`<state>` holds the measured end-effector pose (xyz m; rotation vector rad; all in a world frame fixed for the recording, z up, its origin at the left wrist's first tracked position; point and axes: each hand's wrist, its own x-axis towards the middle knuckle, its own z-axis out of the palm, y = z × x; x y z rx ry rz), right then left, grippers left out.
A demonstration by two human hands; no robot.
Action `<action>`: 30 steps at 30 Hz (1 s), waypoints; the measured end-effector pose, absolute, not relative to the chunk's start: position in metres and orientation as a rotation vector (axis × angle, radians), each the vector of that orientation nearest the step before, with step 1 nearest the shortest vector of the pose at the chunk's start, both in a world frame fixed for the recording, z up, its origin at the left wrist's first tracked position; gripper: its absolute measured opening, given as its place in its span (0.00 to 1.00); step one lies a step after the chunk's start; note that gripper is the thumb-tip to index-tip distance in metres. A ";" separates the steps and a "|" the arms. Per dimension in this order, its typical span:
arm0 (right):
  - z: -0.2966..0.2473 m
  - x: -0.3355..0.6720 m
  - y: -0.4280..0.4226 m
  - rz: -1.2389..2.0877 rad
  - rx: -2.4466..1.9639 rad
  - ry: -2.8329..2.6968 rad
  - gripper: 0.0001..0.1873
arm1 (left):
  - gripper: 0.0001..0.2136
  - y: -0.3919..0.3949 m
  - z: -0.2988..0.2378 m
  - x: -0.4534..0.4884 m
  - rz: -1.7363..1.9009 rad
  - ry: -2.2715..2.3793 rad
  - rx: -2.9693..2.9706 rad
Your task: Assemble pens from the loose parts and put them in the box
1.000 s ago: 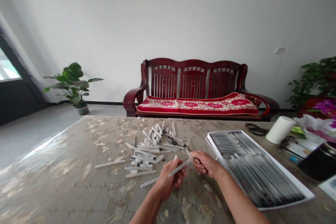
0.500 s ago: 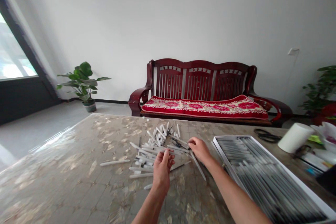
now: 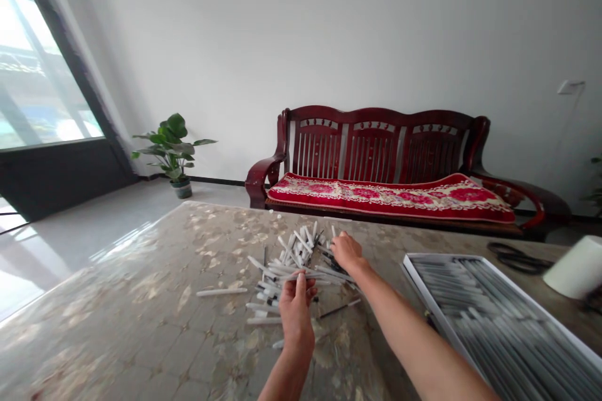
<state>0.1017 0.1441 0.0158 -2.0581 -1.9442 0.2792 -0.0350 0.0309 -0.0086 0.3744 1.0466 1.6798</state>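
Note:
A loose pile of whitish translucent pen barrels (image 3: 301, 249), with some dark pieces among them, lies on the patterned tablecloth. At the pile's near side, my left hand (image 3: 297, 307) is closed, its thumb and fingers pinched on what looks like a pale pen barrel (image 3: 308, 274). My right hand (image 3: 348, 252) reaches to the pile's far right side, fingers bent down and closed; its fingertips are hidden, so what they hold cannot be made out. Near my left hand, a thin dark refill (image 3: 336, 309) lies on the cloth, and one separate pen barrel (image 3: 221, 292) rests left of the pile.
A shallow white box (image 3: 446, 332) full of grey pens stands on the right. Beyond it are black-handled scissors (image 3: 517, 257) and a white roll (image 3: 571, 266). A red wooden bench (image 3: 371, 144) stands behind the table (image 3: 117, 332), a potted plant (image 3: 174, 144) to the left.
My right hand has moved up and away, from the pile's right edge to its far right side. My left hand stays pinched near the pile. The view has turned slightly left.

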 end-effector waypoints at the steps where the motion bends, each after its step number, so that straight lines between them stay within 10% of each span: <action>1: 0.014 0.100 0.144 0.287 -2.052 -1.943 0.08 | 0.20 0.031 -0.008 -0.035 1.673 1.049 0.374; 12: 0.010 0.112 0.103 0.485 -1.827 -1.590 0.11 | 0.19 0.031 -0.010 -0.032 1.638 0.994 0.340; 19: 0.013 0.114 0.034 1.183 -1.129 -0.914 0.23 | 0.12 0.025 -0.005 -0.025 1.563 0.887 0.293; 30: 0.020 0.109 0.018 1.041 -1.181 -0.979 0.21 | 0.10 0.022 -0.001 -0.024 1.546 0.850 0.283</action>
